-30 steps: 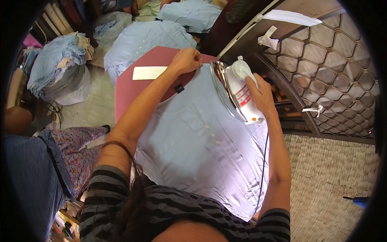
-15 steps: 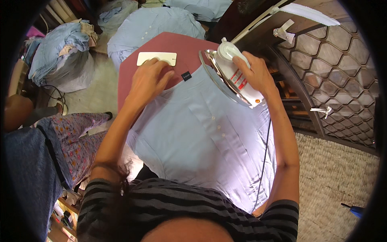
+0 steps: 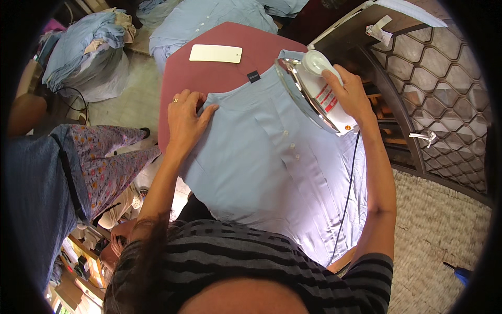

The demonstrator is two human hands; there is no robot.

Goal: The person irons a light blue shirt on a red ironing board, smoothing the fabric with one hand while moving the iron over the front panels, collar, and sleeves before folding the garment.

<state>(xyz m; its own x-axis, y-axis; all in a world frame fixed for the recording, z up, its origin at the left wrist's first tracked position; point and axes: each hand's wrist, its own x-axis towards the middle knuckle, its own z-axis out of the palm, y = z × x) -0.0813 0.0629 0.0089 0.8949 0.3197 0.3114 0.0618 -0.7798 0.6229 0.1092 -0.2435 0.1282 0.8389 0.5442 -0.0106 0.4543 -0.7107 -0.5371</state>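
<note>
I count one iron (image 3: 314, 91) at upper centre, one light blue shirt (image 3: 272, 167) spread mid-frame, one white card (image 3: 215, 53) above it, two heaps of blue garments (image 3: 86, 52) at upper left, and two hands (image 3: 183, 118).

Left hand (image 3: 184, 116) lies flat, fingers spread; right hand (image 3: 351, 94) seems curled in a closed grip.

A pale blue shirt (image 3: 261, 172) lies spread flat, button placket up its middle, a small dark label at its collar. The left hand (image 3: 184, 118) presses flat on its shoulder edge. The iron (image 3: 314, 91), white with a shiny soleplate, is tipped up on its side in the right hand (image 3: 351, 94), over the collar end, its cord hanging down along the forearm
</note>
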